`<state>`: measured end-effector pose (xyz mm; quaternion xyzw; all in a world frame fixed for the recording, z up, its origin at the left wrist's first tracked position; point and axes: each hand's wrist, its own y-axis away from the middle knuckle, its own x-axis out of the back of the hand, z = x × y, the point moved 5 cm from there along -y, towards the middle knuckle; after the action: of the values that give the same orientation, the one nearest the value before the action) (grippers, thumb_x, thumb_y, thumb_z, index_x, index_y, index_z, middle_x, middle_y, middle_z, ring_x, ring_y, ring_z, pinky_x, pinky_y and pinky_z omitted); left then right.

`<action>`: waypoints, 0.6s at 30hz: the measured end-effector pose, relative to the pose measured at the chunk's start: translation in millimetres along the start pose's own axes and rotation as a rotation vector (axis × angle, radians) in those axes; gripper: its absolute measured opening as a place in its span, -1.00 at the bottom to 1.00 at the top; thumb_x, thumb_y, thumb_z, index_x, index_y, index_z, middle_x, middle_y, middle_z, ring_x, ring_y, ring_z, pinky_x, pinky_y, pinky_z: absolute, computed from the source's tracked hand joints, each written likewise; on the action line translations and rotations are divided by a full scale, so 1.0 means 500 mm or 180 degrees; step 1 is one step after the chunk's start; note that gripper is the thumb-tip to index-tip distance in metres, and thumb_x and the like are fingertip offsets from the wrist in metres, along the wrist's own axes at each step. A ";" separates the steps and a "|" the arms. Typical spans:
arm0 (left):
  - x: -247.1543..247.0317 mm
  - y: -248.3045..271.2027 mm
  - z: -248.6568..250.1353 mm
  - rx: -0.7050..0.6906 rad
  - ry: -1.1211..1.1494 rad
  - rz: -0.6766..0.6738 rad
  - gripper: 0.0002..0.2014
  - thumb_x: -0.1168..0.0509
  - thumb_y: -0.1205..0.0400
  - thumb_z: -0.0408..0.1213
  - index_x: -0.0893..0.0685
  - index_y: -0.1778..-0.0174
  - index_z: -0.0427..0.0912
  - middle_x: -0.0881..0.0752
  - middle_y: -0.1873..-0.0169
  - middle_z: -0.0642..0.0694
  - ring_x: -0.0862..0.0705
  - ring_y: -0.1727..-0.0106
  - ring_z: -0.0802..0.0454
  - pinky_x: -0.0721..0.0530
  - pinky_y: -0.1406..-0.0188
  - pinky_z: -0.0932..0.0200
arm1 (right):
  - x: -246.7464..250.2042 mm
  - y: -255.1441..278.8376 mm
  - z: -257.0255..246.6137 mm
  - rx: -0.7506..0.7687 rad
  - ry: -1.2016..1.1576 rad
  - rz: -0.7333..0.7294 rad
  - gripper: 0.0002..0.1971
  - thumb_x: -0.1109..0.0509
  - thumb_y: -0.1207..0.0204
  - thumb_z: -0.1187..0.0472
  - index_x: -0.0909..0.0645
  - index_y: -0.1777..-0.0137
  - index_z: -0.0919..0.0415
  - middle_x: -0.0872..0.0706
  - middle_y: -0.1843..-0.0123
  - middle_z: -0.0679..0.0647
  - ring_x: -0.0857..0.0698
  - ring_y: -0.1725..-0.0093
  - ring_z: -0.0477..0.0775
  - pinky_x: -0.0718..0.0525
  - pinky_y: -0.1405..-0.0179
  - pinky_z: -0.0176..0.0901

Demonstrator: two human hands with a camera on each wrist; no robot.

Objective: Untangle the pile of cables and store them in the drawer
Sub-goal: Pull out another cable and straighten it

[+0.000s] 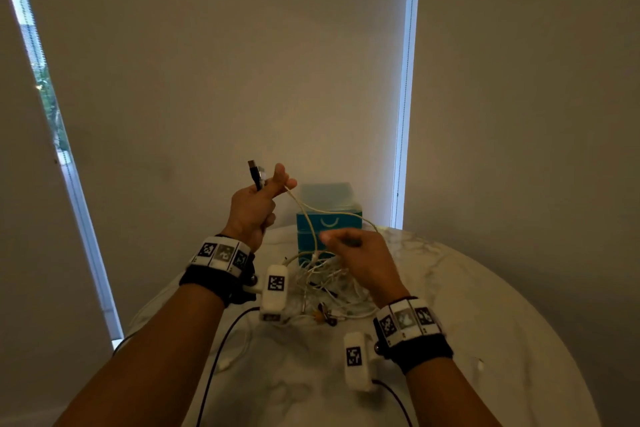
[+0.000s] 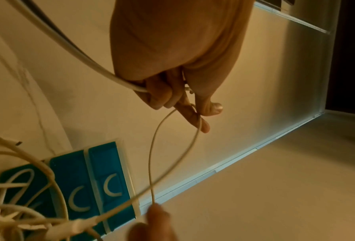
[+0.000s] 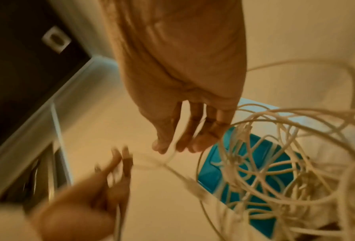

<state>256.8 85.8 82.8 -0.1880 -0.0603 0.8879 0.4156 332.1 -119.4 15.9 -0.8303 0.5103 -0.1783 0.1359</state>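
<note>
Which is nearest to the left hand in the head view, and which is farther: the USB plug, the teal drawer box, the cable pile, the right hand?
1. USB plug: gripped in the left hand, sticking up.
2. Teal drawer box and right hand: to its right, too close to call.
3. Cable pile: lower, on the table.
</note>
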 end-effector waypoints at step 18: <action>0.015 0.015 0.026 0.0187 -0.0120 0.0099 -0.52 -0.55 -0.55 0.26 -0.75 -0.07 -0.10 -0.93 -0.03 0.08 -0.20 0.58 0.14 -0.28 0.50 0.22 | -0.082 0.014 -0.083 0.0664 0.0106 -0.1345 -0.46 -0.36 -0.55 0.70 -0.74 -0.37 0.17 -0.89 -0.24 0.02 -0.84 -0.28 -0.05 -0.82 -0.33 -0.09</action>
<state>242.0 87.2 90.6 -0.1599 -0.0391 0.8990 0.4059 291.4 -87.9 44.0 -0.8970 0.3062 -0.2682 0.1722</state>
